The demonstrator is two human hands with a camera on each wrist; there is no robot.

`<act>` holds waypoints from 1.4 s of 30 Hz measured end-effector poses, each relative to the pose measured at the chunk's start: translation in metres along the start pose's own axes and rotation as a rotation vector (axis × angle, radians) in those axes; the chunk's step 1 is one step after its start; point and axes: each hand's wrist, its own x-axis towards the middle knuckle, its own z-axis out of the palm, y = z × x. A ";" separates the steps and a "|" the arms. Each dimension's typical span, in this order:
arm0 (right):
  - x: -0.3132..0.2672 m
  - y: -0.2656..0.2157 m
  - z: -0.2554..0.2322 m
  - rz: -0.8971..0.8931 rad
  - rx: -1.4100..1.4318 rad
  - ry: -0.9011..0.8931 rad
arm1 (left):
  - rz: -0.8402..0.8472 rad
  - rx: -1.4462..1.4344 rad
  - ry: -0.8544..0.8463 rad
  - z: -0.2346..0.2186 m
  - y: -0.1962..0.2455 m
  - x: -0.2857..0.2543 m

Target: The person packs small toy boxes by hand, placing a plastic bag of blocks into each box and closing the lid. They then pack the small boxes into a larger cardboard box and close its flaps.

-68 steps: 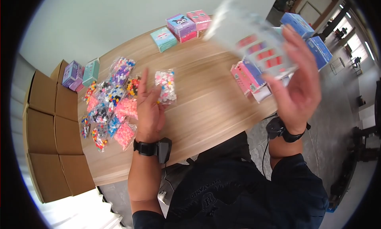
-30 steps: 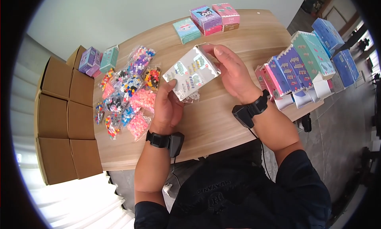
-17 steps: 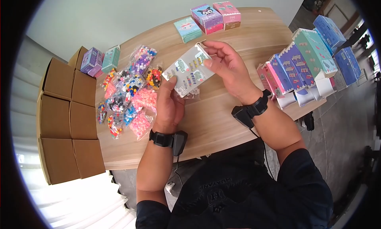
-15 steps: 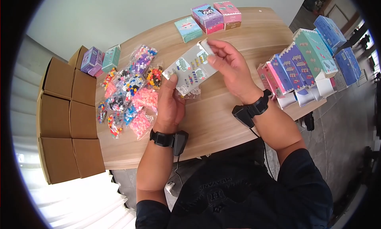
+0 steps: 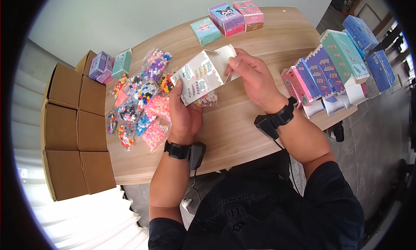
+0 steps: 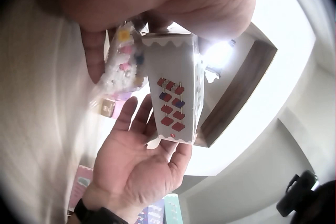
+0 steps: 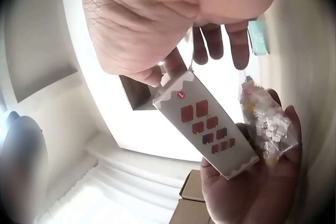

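Observation:
A white cardboard box (image 5: 198, 76) printed with block diagrams is held tilted over the table, its far end open with a flap (image 5: 226, 57) raised. My left hand (image 5: 185, 118) grips the box near its lower end, thumb across the printed face. Under the box, the same hand holds a clear bag of white and coloured building blocks (image 7: 270, 124) against its fingers. At the open end, my right hand (image 5: 259, 82) pinches the flap between thumb and index finger, while its other fingers extend, as the right wrist view shows.
Several block bags (image 5: 145, 92) lie on the table (image 5: 242, 133) to the left. Brown cartons (image 5: 65, 131) line the left edge. Upright opened boxes (image 5: 323, 74) stand at the right, with blue boxes (image 5: 360, 32) behind. More small boxes (image 5: 226, 17) sit at the back.
My right hand has come from the right with the box, which both hands now hold. The left hand has picked up the white block bag. Most recently the flap has swung open.

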 end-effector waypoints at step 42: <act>0.009 -0.009 -0.010 -0.223 -0.075 0.349 | 0.255 0.271 -0.001 0.004 0.013 -0.001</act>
